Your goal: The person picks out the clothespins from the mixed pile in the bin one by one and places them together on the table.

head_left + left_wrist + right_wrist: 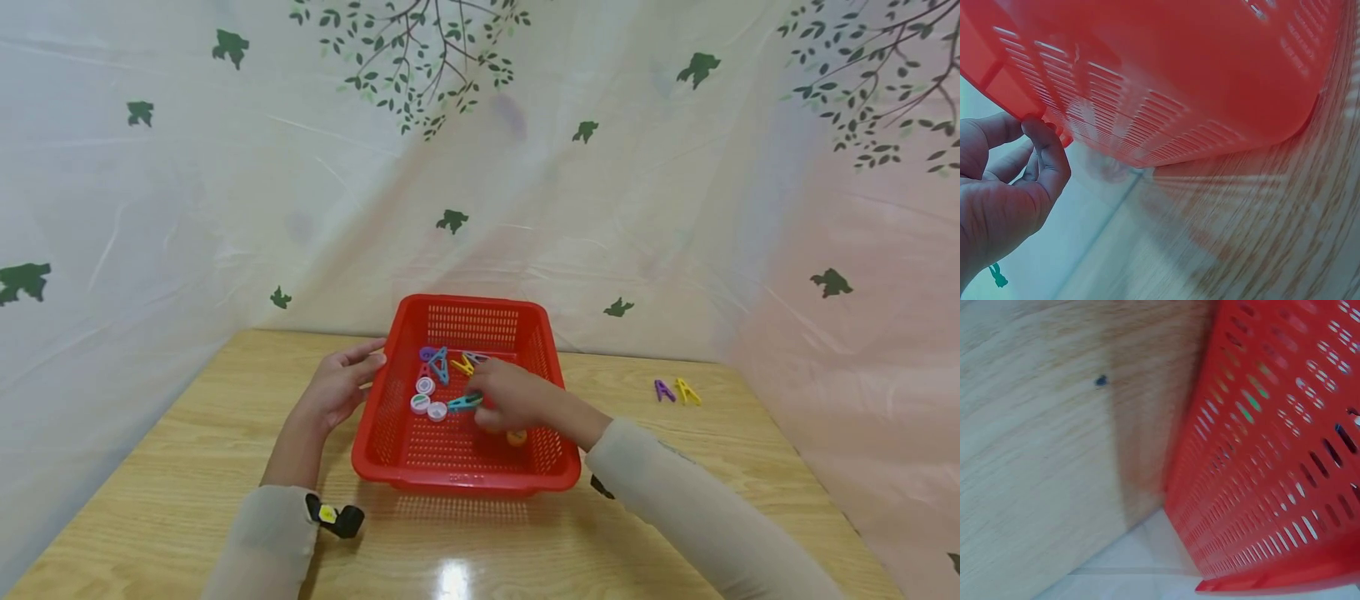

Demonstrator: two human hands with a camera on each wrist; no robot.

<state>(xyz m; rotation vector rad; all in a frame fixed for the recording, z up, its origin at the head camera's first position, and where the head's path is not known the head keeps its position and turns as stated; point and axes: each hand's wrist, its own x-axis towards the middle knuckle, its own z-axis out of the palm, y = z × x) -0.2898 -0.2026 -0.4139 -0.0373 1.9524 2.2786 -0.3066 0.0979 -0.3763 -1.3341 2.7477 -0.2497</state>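
A red slotted plastic basket (pixel 465 479) stands on the table. My left hand (pixel 341 387) holds its left rim; in the left wrist view, the thumb and a curled finger (pixel 1050 156) meet at the edge. Inside the basket, my right hand (pixel 513 396) points down, with a teal clothespin (pixel 460 403) between its thumb and index finger. Left of it lie white bottle caps (pixel 437 411), a purple cap (pixel 427 353) and a blue clothespin (pixel 439 367). A yellow clothespin (pixel 461 367) is just beyond the fingers. An orange cap (pixel 516 437) sits below the hand.
On the table (pixel 187 450) to the right lie a purple clothespin (pixel 663 391) and a yellow clothespin (pixel 687 392). A pale curtain (pixel 337 208) printed with leaves hangs behind the table. Through the slots in the right wrist view, a green patch (pixel 1247 407) shows.
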